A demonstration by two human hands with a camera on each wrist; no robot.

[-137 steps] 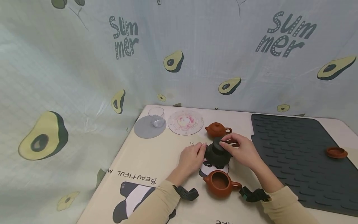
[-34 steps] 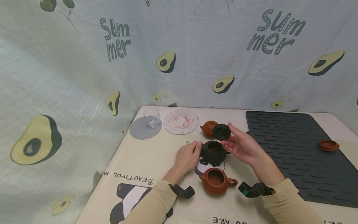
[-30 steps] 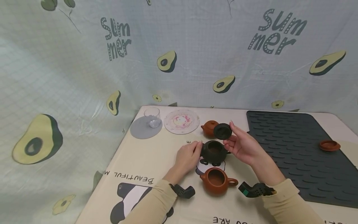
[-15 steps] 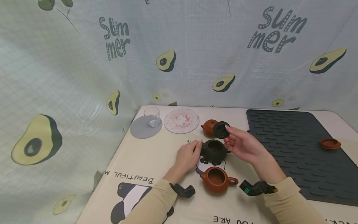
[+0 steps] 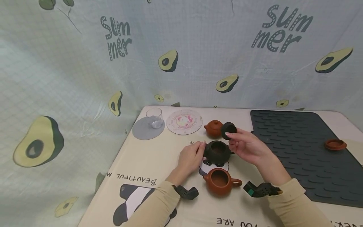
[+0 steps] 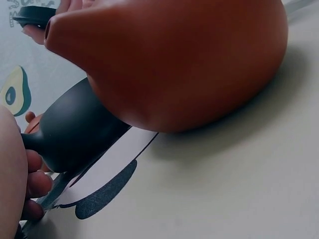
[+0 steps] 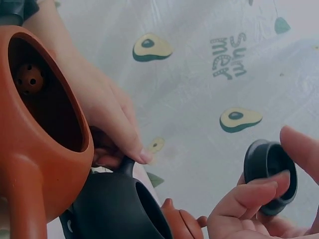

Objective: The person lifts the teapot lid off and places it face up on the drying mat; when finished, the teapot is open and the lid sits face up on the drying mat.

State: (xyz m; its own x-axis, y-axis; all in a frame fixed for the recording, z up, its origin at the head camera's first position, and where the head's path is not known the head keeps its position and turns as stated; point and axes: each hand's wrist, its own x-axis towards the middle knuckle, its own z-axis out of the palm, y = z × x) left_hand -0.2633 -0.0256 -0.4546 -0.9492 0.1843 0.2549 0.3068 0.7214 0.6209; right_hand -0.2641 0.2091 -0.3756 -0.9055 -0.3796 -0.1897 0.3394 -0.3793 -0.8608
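Note:
My left hand (image 5: 190, 159) pinches the spout of a black teapot (image 5: 217, 159), which stands lidless on the table. In the right wrist view, my thumb and fingers meet around that spout. My right hand (image 5: 250, 146) grips the teapot's black lid (image 5: 228, 130), raised and tilted above its right back side. The lid's hollow underside (image 7: 273, 158) shows in the right wrist view, with a fingertip at it. Nearer to me stands an uncovered red-brown clay teapot (image 5: 219, 190), spout left, handle right. Its body (image 6: 189, 64) fills much of the left wrist view and partly hides the black teapot.
A lidded red-brown teapot (image 5: 213, 129) stands just behind the black one. At right, a dark ridged mat (image 5: 297, 151) bears a red-brown lid (image 5: 335, 144). Back left are a glass (image 5: 154, 118), a grey round mat (image 5: 141, 132) and a pink-printed round mat (image 5: 184, 123).
My right hand has lifted the black lid off the teapot. It held the lid with its underside showing, then turned it over in the fingers. The left hand stays at the spout.

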